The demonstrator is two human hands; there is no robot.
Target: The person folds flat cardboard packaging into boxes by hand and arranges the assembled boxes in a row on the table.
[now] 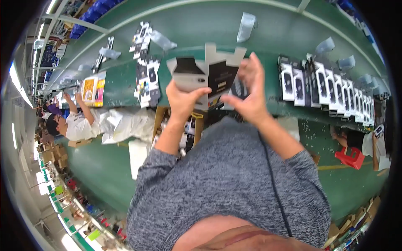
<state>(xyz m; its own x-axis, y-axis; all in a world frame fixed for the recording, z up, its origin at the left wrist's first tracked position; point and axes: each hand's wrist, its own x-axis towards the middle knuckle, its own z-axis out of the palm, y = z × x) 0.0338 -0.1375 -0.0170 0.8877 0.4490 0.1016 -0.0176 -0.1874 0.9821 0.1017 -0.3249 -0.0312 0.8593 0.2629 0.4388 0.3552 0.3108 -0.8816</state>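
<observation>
A small black-and-white carton [222,77] with its top flaps standing up is held above the green bench in front of me. My left hand [181,100] grips its left side, with the thumb pressed on the front and the fingers partly hidden behind it. On the other side, my right hand [252,93] has its thumb and fingers spread apart, close by the carton's right edge. Whether its fingertips touch the carton I cannot tell. Left of the carton, flat printed carton blanks [147,79] lie in overlapping piles on the bench.
Rows of upright printed boxes [326,85] fill the bench's right side. Clear plastic bags [246,27] lie farther back. An open cardboard box [158,122] stands below the bench edge. Co-workers sit at left [79,125] and right; a red stool [351,158] stands at right.
</observation>
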